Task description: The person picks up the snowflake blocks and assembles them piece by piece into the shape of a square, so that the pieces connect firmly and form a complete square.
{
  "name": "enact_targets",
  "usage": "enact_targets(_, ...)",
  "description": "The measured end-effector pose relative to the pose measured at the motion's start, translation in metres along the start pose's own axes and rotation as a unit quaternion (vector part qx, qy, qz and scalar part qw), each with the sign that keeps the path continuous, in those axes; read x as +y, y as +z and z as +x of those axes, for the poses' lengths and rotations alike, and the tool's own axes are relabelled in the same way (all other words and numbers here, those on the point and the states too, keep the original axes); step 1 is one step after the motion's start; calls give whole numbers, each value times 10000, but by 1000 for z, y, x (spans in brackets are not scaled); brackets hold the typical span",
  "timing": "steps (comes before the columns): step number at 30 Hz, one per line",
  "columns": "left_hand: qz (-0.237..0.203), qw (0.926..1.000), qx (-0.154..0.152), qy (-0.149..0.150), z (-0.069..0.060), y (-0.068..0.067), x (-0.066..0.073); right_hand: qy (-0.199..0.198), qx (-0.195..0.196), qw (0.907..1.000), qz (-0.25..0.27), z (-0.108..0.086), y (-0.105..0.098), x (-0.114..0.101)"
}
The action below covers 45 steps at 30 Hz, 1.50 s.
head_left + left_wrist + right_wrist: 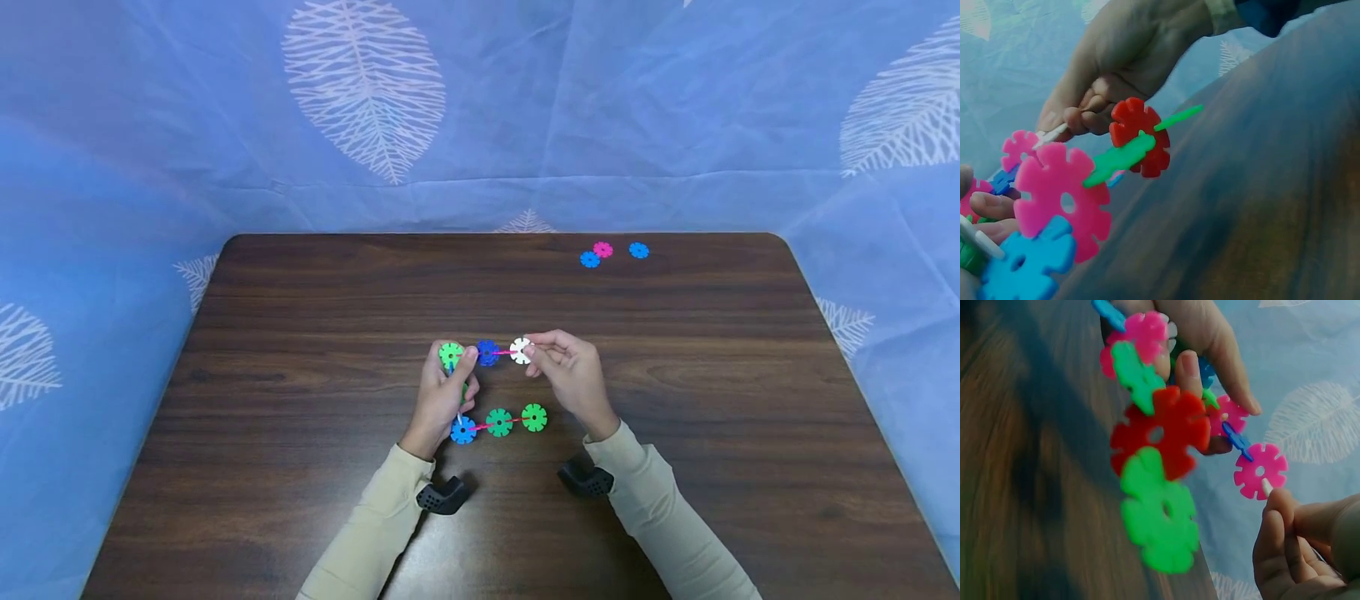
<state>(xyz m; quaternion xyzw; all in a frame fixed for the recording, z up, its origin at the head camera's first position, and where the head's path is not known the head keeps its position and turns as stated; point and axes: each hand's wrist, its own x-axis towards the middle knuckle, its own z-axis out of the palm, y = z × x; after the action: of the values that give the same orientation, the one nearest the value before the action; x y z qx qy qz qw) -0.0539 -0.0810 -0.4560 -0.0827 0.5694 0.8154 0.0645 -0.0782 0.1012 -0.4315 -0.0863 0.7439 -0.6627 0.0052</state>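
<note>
A chain of notched plastic snowflake discs bends in a C shape between the hands. My left hand grips its left side, thumb near a green disc at the upper corner. Along the upper arm, a dark blue disc and an edge-on pink disc lead to a white disc, which my right hand pinches at the end. In the right wrist view the white disc meets a pink disc. The lower arm has a light blue disc, a red disc and a green end disc. The left palm hides some discs.
Two loose blue discs and a pink disc lie near the far edge of the brown wooden table, right of centre. Blue cloth with white leaf prints hangs behind and beside it.
</note>
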Motion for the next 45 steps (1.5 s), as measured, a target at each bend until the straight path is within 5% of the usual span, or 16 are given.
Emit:
enact_targets(7,-135,9990,401,-135,3,-1,1,314,-196,9986,-389,-1,-16,5)
enact_targets(11,-300,9980,554,-43,4,-1,6,1073,-320,9927,-440,-15,-26,8)
enact_targets(14,-474,9967,655,51,4,1,8,1866,-642,9803,-32,-32,-22,10)
enact_targets(19,-684,9940,806,284,4,6,10,2689,-1274,9451,1354,-54,5,11)
enact_targets(25,-744,9898,1053,606,3,14,8,3045,-667,9256,2146,-59,24,10)
enact_targets(33,-495,9876,1388,543,3,8,7,3020,-264,9330,1940,-52,15,10)
enact_targets(40,-426,9987,275,-16,-1,-7,6,2640,-123,9564,1240,-38,-7,7)
enact_targets(45,-84,9995,-286,-47,-2,-12,7,2075,-139,9771,441,-30,-18,4)
